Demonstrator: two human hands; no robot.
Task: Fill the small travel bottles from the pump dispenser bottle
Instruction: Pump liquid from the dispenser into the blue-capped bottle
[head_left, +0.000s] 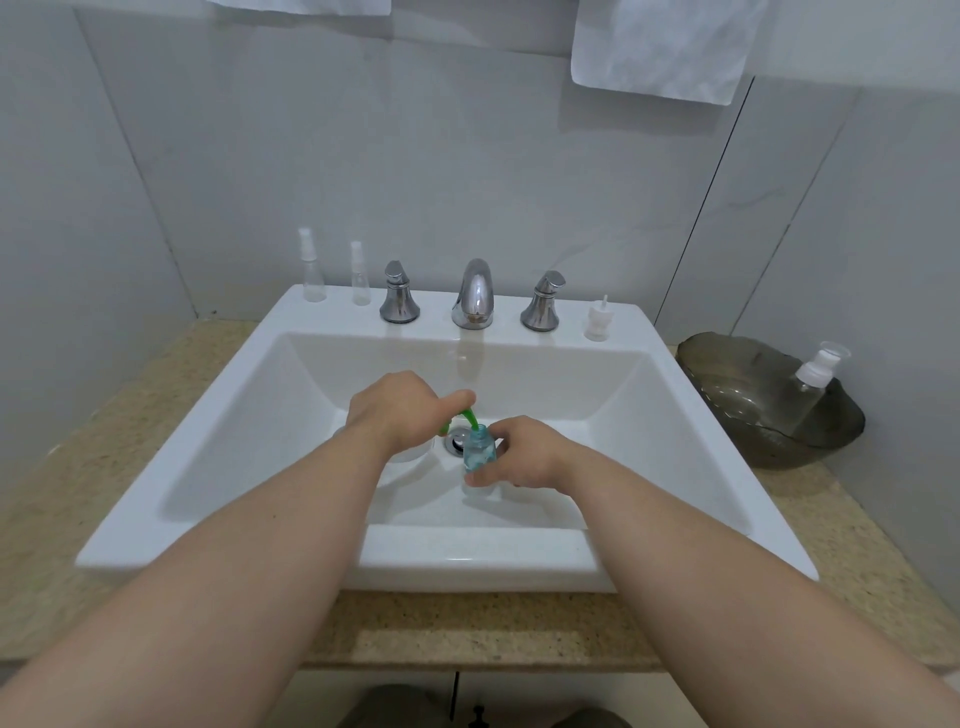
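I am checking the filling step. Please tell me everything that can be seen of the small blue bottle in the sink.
The small blue bottle looks like clear plastic, light blue, with sloped shoulders and a short open neck without cap. It is held about upright inside the white sink, beside the drain. The right hand grips its lower part from the right and hides the base. The green spout of the pump dispenser, held by the left hand, reaches its neck.

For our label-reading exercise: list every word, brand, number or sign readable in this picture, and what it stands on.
None: no readable text. The small blue bottle, the green-spouted pump dispenser, the clear bottles on the sink rim and the capped bottle in the grey bowl show no legible label.
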